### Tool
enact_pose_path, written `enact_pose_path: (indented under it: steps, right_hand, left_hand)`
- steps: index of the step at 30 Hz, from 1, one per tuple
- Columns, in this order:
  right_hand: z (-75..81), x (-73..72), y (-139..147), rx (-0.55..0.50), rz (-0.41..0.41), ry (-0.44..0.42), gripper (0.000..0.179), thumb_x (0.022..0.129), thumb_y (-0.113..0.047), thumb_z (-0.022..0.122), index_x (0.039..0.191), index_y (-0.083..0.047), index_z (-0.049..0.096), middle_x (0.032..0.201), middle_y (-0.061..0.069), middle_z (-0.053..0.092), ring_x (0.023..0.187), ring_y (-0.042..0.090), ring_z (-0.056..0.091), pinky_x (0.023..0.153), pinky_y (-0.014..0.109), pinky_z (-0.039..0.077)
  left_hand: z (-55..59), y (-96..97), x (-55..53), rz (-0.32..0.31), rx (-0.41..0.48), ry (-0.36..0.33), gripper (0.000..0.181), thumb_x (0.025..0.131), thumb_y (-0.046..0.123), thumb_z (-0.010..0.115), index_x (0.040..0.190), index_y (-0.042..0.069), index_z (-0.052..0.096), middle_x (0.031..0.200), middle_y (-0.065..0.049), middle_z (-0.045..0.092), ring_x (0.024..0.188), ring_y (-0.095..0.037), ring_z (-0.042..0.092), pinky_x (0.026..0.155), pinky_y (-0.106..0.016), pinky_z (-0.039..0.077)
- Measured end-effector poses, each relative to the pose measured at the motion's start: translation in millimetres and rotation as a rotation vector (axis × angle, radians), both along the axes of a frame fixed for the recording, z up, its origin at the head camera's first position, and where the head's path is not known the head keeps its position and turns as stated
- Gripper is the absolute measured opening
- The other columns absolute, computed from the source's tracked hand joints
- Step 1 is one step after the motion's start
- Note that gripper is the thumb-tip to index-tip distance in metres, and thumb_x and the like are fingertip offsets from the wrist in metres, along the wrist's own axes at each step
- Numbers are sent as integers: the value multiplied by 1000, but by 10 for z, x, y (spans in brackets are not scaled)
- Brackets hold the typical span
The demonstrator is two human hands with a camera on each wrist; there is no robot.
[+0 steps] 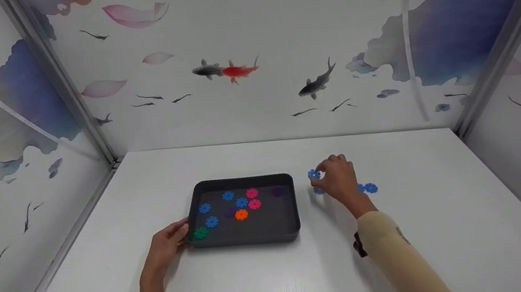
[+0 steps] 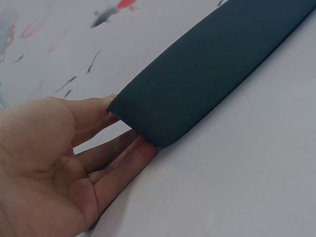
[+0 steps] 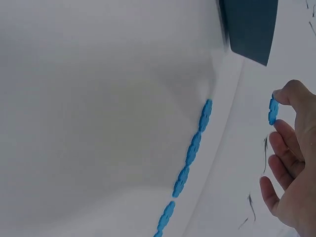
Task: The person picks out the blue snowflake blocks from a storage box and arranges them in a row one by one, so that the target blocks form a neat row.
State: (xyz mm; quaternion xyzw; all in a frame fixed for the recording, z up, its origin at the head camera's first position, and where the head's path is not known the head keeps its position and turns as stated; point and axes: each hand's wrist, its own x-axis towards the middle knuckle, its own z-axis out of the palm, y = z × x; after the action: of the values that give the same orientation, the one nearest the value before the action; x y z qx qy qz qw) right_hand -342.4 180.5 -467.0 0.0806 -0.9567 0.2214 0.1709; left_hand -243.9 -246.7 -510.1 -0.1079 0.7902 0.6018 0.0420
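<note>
My right hand (image 1: 340,179) pinches a blue notched plastic disc (image 1: 313,174) between thumb and forefinger, raised above the table to the right of the tray. Below it, a row of similar blue discs (image 1: 371,187) lies on the table, partly hidden by the hand; in the right wrist view the row of blue discs (image 3: 194,148) runs nearly edge to edge. My left hand (image 1: 165,245) holds the dark tray (image 1: 246,238) at its near left corner, with some fingers against the outer wall in the left wrist view.
Inside the tray lie several blue discs (image 1: 212,221), two pink discs (image 1: 254,204), an orange disc (image 1: 241,214), a green disc (image 1: 200,233) and two dark purple discs (image 1: 277,191). White panels (image 1: 256,107) painted with fish enclose the white table (image 1: 255,282) at back and sides.
</note>
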Motion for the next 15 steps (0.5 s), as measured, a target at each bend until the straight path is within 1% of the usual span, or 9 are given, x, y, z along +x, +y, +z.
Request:
enact_pose_path:
  steps: [5, 10, 15]
  right_hand:
    - [-14, -3, 268, 10, -32, -28, 35, 82, -27, 78, 104, 2, 76, 102, 19, 68, 102, 35, 55, 90, 55, 47]
    - [-49, 11, 553, 3, -78, -86, 37, 85, -26, 75, 107, 3, 74, 105, 21, 67, 103, 36, 53, 92, 55, 45]
    - [-96, 66, 848, 4, -119, -125, 40, 87, -27, 75, 109, 6, 73, 106, 23, 66, 104, 38, 52, 93, 56, 44]
  left_hand:
    - [7, 1, 2, 6, 23, 5, 45, 105, 26, 54, 146, 7, 52, 150, -21, 50, 132, -33, 55, 111, -46, 47]
    - [9, -5, 8, -7, 1, 3, 46, 105, 28, 53, 147, 7, 51, 151, -21, 50, 132, -34, 54, 112, -46, 46]
    - [-2, -3, 14, -14, -3, 8, 47, 105, 28, 53, 147, 7, 50, 150, -21, 50, 132, -34, 54, 112, -46, 47]
